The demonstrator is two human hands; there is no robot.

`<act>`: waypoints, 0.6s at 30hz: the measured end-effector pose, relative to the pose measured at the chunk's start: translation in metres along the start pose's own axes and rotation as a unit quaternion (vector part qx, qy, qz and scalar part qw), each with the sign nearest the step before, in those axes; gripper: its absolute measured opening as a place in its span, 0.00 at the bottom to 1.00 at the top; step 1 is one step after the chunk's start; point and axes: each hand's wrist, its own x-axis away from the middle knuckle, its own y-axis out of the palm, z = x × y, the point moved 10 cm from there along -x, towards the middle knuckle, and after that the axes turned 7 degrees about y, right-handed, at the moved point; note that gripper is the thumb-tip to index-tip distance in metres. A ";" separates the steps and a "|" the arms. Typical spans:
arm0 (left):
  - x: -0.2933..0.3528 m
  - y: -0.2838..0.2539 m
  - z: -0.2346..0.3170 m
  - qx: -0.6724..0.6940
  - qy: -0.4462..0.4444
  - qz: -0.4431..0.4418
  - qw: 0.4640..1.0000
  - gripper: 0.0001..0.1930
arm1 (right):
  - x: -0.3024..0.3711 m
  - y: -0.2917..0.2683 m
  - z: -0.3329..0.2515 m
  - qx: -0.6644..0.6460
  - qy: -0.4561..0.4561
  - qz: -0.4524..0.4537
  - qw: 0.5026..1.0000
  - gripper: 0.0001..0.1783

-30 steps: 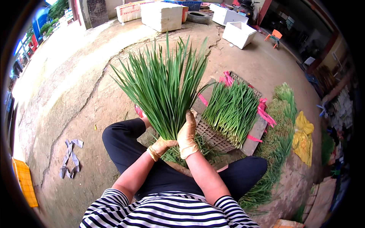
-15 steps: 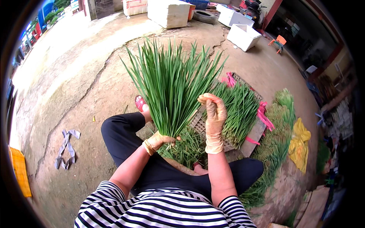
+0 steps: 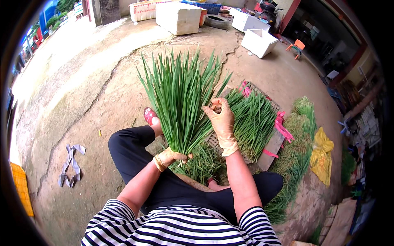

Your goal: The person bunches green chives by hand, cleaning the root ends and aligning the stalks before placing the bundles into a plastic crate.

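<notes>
My left hand (image 3: 169, 158), in a pale rubber glove, is closed round the base of a bunch of chives (image 3: 174, 98). Its long, flat green leaves fan out upward and away from me. Beside the bunch's right edge is my right hand (image 3: 221, 123), gloved alike and raised, with its fingers curled into a pinch. Whether a leaf is between those fingertips I cannot make out. Below the hands, between my legs, lies a heap of loose green leaves (image 3: 201, 164). More chives (image 3: 254, 125) lie stacked on a woven crate to the right.
Pink strips (image 3: 283, 127) lie by the stacked chives. Farther right are a long pile of uncleaned chives (image 3: 293, 151) and a yellow plastic bag (image 3: 322, 156). A grey cloth strip (image 3: 70, 166) lies on the left. White foam boxes (image 3: 259, 42) and a tyre (image 3: 216, 21) stand at the back.
My right hand has moved left and tipped toward the leaves, its fingers more curled. The bunch in my left hand has become narrower at its right side.
</notes>
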 end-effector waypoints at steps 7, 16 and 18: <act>-0.004 -0.010 -0.015 -0.029 -0.012 -0.012 0.999 0.16 | -0.008 0.021 0.030 -0.019 0.100 -0.111 0.989 0.14; -0.016 -0.020 -0.006 -0.162 -0.023 0.019 0.986 0.16 | -0.028 0.000 0.018 -0.398 0.169 -0.127 0.893 0.05; -0.018 -0.032 -0.009 -0.181 -0.016 0.048 0.982 0.15 | -0.041 -0.022 -0.010 -0.407 0.144 -0.126 0.893 0.05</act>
